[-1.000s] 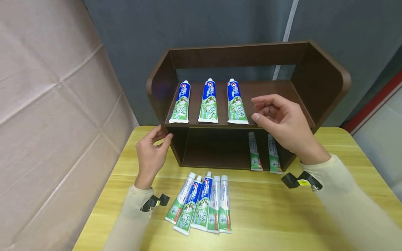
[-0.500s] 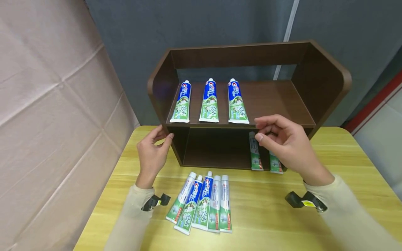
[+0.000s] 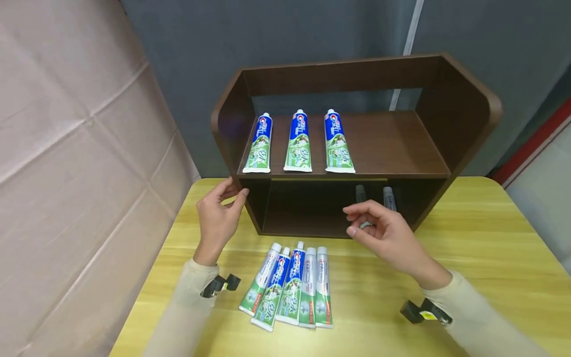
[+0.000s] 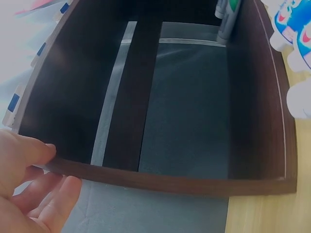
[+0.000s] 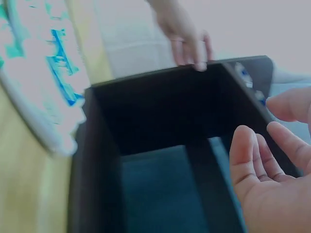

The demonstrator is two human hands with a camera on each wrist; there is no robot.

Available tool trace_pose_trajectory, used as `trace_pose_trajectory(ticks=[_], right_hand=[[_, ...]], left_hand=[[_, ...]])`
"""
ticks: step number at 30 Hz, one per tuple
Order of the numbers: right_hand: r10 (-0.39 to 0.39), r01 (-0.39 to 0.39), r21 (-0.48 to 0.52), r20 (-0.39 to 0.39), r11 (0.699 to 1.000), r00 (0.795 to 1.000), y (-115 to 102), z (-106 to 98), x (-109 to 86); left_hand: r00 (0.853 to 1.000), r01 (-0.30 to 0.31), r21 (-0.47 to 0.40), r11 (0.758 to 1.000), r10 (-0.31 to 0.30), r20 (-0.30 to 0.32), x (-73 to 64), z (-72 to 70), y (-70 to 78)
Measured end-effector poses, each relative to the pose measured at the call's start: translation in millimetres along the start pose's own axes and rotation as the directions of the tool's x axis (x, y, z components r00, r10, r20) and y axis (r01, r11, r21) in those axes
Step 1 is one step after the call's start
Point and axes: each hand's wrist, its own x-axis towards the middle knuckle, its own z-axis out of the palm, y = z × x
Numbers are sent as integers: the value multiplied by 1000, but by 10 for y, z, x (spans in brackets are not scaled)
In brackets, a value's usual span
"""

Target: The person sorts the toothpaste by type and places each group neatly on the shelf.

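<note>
A grey backdrop [image 3: 285, 34] and pale cloth [image 3: 76, 148] rise beyond the yellow worktop [image 3: 366, 317], bearing a brown shelf [image 3: 392, 144]. Fingers of the left hand [image 3: 218, 218] pinch its side; the right hand's [image 3: 388, 243] curve loosely. Toothpaste tubes [image 3: 293, 290] lie on both levels and the worktop.

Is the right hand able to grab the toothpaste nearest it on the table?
Probably yes: the right hand looks empty, and nothing seems to lie on that rightmost tube or block the way across the table.
</note>
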Motion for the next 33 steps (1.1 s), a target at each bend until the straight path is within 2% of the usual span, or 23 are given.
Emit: trace_pose_trajectory(ticks=[9,21,33], right_hand=[[120,-124,39,91,992,989,280,300,-181],[255,-264,75,119,962,960,478,620,-464],[314,-323,60,132,944,940,603,760,-688]], left_hand=[[999,-37,-11,999,37,18,27,-7,-18],[999,-34,-11,999,34,12,-1,-8,-31],[1000,-9,-18,1000,9,-7,-18,2,-24]])
